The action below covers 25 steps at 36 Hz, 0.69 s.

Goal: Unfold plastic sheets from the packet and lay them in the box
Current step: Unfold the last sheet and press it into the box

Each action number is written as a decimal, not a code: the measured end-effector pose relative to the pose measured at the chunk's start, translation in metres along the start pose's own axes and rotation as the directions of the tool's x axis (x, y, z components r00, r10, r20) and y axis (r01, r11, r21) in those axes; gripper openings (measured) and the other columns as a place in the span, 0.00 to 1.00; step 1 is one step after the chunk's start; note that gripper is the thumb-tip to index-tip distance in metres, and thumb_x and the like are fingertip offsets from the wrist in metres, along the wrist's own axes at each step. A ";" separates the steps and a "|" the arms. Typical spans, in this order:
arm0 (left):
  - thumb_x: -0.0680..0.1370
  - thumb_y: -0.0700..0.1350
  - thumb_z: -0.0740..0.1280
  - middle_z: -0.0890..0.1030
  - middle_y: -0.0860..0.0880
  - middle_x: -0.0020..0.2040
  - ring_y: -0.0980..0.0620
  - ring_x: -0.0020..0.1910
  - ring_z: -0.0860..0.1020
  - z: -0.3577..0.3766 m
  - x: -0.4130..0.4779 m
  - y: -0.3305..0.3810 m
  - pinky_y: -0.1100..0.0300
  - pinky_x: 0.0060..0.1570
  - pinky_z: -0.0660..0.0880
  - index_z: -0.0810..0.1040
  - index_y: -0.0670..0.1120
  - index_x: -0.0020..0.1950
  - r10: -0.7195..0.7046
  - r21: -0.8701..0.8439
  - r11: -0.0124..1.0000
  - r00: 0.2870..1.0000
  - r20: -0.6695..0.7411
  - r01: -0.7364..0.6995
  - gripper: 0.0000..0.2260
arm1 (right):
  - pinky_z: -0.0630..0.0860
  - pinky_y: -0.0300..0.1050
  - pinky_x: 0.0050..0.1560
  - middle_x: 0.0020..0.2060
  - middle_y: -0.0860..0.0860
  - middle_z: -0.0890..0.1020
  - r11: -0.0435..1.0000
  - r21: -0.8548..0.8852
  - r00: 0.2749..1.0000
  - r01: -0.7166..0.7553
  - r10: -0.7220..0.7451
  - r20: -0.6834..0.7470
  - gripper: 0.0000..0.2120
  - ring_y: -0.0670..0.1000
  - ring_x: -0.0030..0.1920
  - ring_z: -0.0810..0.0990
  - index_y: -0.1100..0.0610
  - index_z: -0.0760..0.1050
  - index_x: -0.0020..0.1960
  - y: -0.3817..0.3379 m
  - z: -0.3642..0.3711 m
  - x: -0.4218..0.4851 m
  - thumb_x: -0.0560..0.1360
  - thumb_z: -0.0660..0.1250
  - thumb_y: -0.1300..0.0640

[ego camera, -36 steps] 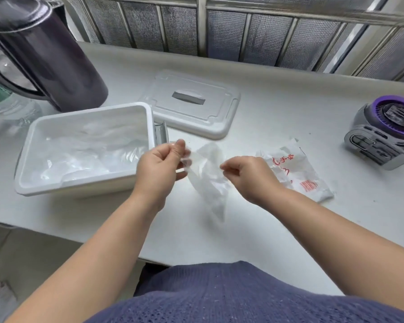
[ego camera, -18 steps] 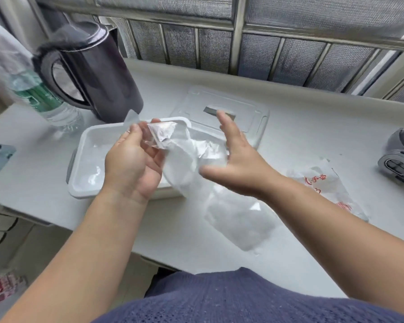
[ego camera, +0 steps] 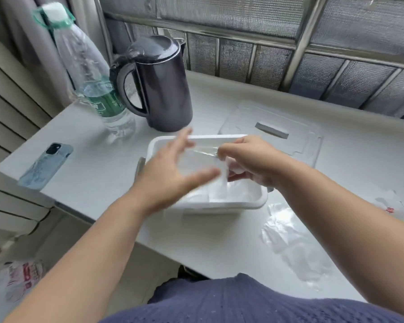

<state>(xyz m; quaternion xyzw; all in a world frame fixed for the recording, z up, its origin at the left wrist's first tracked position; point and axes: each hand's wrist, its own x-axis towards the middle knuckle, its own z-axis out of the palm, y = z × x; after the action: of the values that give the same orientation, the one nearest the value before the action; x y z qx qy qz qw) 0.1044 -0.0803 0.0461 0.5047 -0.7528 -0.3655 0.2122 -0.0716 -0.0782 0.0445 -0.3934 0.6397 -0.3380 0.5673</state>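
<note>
A white rectangular box (ego camera: 222, 205) stands on the white table with clear plastic sheets lying inside. Over the box, my right hand (ego camera: 250, 163) pinches a thin clear plastic sheet (ego camera: 218, 183) that hangs down into it. Blurred from motion, my left hand (ego camera: 170, 176) is spread with straight fingers over the box's left side, at the sheet. A second clear sheet (ego camera: 289, 241) lies flat on the table right of the box. The packet (ego camera: 392, 207), white with red print, lies at the far right.
The box's white lid (ego camera: 273, 129) lies behind the box. A dark kettle (ego camera: 159, 85) and a plastic water bottle (ego camera: 89, 73) stand at the back left. A phone (ego camera: 46, 164) lies near the table's left corner. A bag lies on the floor at lower left.
Both hands have carried the sheet from in front of the box to above it. My left hand let go and spread flat; my right hand now pinches the sheet. The view swung left.
</note>
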 end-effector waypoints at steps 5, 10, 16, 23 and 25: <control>0.76 0.48 0.69 0.76 0.54 0.31 0.47 0.41 0.78 0.006 0.015 -0.029 0.58 0.39 0.68 0.79 0.50 0.39 0.057 0.128 0.990 0.998 -0.040 -0.051 0.06 | 0.76 0.48 0.41 0.27 0.53 0.71 0.982 0.167 0.994 -0.083 0.069 0.088 0.05 0.53 0.31 0.70 0.59 0.75 0.43 -0.007 0.014 0.010 0.71 0.68 0.57; 0.79 0.44 0.65 0.83 0.52 0.36 0.52 0.39 0.80 0.004 0.030 -0.033 0.59 0.40 0.78 0.82 0.46 0.41 -0.314 -0.528 0.806 0.950 0.004 0.268 0.09 | 0.68 0.52 0.63 0.64 0.52 0.71 0.966 0.246 0.986 -0.083 0.043 0.163 0.49 0.53 0.65 0.68 0.46 0.56 0.75 0.003 0.013 0.019 0.59 0.71 0.34; 0.79 0.34 0.59 0.82 0.45 0.40 0.50 0.35 0.81 -0.014 0.044 -0.039 0.56 0.37 0.80 0.78 0.42 0.49 -0.383 -0.767 0.479 0.888 0.255 0.427 0.09 | 0.75 0.45 0.53 0.46 0.48 0.81 0.994 -0.056 0.994 0.090 -0.093 -0.062 0.12 0.49 0.48 0.79 0.54 0.77 0.54 0.012 0.025 0.026 0.72 0.71 0.63; 0.76 0.37 0.60 0.79 0.49 0.44 0.50 0.38 0.78 -0.031 0.059 -0.074 0.54 0.45 0.78 0.76 0.44 0.54 -0.512 -0.549 0.763 0.837 -0.193 0.340 0.09 | 0.77 0.42 0.34 0.29 0.51 0.76 0.993 -0.063 0.977 -0.096 0.082 -0.195 0.08 0.48 0.28 0.72 0.58 0.75 0.36 0.014 0.019 0.045 0.74 0.65 0.64; 0.76 0.40 0.61 0.77 0.51 0.53 0.51 0.46 0.77 -0.036 0.059 -0.080 0.56 0.53 0.75 0.73 0.47 0.60 -0.377 -0.322 0.917 0.776 -0.506 0.235 0.13 | 0.77 0.42 0.33 0.28 0.51 0.74 0.974 -0.122 0.965 -0.189 0.161 -0.209 0.08 0.49 0.27 0.70 0.59 0.74 0.36 0.017 0.016 0.047 0.73 0.64 0.64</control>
<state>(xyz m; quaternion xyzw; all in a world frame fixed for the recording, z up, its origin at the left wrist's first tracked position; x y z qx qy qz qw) 0.1537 -0.1641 0.0051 0.6758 -0.5147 -0.3204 0.4193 -0.0604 -0.1116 0.0055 -0.3388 0.7475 -0.2776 0.4994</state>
